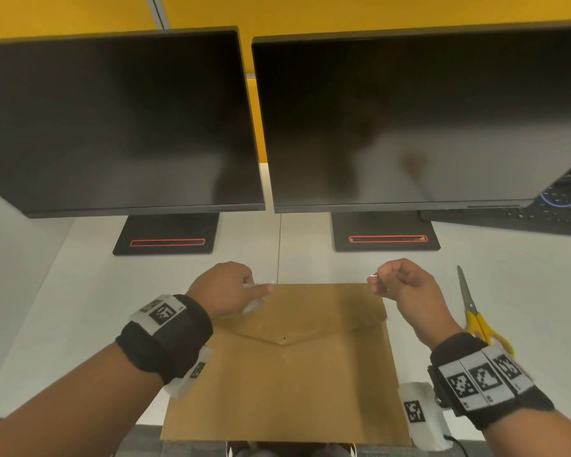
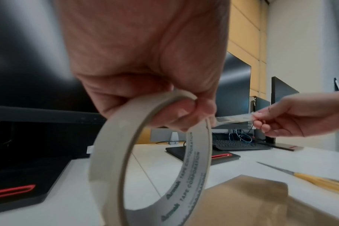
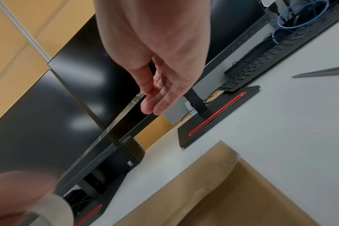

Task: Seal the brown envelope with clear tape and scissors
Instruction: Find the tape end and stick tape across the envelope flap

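Note:
A brown envelope lies flat on the white desk in front of me, its flap folded down. My left hand grips a roll of clear tape above the envelope's far left corner. My right hand pinches the free end of the tape above the far right corner. A clear strip of tape stretches between the two hands over the envelope's far edge. Yellow-handled scissors lie shut on the desk to the right of the envelope, untouched.
Two dark monitors stand close behind the envelope on black bases. A black keyboard and blue cables sit at the far right. The envelope's near edge hangs at the desk's front edge.

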A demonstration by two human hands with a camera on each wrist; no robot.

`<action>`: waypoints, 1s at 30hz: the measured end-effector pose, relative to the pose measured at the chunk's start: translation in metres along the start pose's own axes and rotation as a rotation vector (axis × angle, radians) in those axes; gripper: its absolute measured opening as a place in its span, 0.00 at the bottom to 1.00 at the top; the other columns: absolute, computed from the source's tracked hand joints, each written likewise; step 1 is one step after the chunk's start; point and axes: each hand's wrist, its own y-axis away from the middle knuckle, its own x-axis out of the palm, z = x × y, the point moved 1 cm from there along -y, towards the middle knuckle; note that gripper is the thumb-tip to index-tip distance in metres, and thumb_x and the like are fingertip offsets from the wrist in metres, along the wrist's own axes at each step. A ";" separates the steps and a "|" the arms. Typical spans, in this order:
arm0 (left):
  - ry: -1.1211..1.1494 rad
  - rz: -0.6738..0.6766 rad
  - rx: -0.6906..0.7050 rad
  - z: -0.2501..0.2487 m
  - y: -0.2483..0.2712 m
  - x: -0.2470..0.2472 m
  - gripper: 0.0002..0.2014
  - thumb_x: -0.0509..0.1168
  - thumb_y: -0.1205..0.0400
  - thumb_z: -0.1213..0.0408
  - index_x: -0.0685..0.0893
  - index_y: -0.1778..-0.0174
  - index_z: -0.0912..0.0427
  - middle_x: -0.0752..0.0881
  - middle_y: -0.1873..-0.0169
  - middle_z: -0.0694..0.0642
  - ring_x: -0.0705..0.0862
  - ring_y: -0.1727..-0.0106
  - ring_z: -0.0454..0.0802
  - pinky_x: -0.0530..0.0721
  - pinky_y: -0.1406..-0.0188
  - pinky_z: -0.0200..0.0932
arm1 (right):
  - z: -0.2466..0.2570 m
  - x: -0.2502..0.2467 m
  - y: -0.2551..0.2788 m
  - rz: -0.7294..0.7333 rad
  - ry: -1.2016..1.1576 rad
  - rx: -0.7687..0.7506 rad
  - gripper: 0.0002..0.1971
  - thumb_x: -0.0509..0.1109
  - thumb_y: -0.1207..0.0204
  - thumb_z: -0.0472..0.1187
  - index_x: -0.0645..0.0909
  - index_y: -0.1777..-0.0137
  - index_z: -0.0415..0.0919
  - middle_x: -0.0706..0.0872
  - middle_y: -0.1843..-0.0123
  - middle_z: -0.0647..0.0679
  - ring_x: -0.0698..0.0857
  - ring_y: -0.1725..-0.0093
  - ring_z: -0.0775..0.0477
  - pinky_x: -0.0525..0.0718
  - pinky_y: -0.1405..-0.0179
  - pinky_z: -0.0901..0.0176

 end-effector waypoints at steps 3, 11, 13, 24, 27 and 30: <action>0.146 0.080 0.061 -0.002 0.013 0.004 0.17 0.62 0.21 0.39 0.76 0.46 0.46 0.81 0.68 0.46 0.81 0.56 0.44 0.79 0.45 0.43 | -0.008 -0.008 -0.002 0.023 0.027 0.012 0.07 0.65 0.20 0.30 0.82 0.59 0.33 0.89 0.64 0.42 0.87 0.61 0.43 0.88 0.48 0.48; 0.346 0.444 0.147 0.006 0.028 0.010 0.13 0.59 0.14 0.56 0.78 0.33 0.44 0.87 0.66 0.46 0.84 0.66 0.37 0.82 0.52 0.40 | -0.023 -0.024 0.002 0.024 0.017 0.038 0.06 0.65 0.21 0.28 0.81 0.58 0.29 0.88 0.60 0.34 0.87 0.59 0.39 0.87 0.45 0.45; 0.222 0.420 0.107 0.001 0.030 0.014 0.11 0.59 0.14 0.54 0.79 0.37 0.46 0.86 0.69 0.48 0.83 0.69 0.39 0.81 0.59 0.37 | -0.025 -0.024 0.004 0.002 0.046 0.021 0.06 0.64 0.20 0.30 0.80 0.56 0.28 0.88 0.59 0.35 0.88 0.60 0.42 0.88 0.49 0.53; 0.105 0.284 0.015 0.004 0.035 0.041 0.08 0.63 0.19 0.46 0.82 0.55 0.44 0.82 0.74 0.47 0.82 0.68 0.43 0.78 0.60 0.42 | -0.046 -0.038 0.006 0.073 0.010 0.190 0.03 0.68 0.22 0.28 0.83 0.54 0.27 0.90 0.58 0.36 0.88 0.57 0.39 0.88 0.49 0.54; 0.056 0.304 0.007 0.004 0.034 0.048 0.09 0.60 0.17 0.45 0.82 0.52 0.43 0.82 0.72 0.44 0.79 0.70 0.40 0.75 0.64 0.41 | -0.056 -0.038 0.006 0.079 -0.050 0.220 0.04 0.69 0.23 0.28 0.82 0.53 0.25 0.91 0.64 0.42 0.88 0.59 0.42 0.90 0.56 0.60; -0.020 0.302 0.018 0.000 0.032 0.051 0.12 0.59 0.16 0.46 0.83 0.45 0.46 0.80 0.66 0.42 0.77 0.64 0.42 0.72 0.61 0.41 | -0.062 -0.037 0.005 0.076 -0.059 0.198 0.03 0.69 0.23 0.27 0.83 0.54 0.27 0.91 0.65 0.43 0.88 0.60 0.43 0.89 0.61 0.66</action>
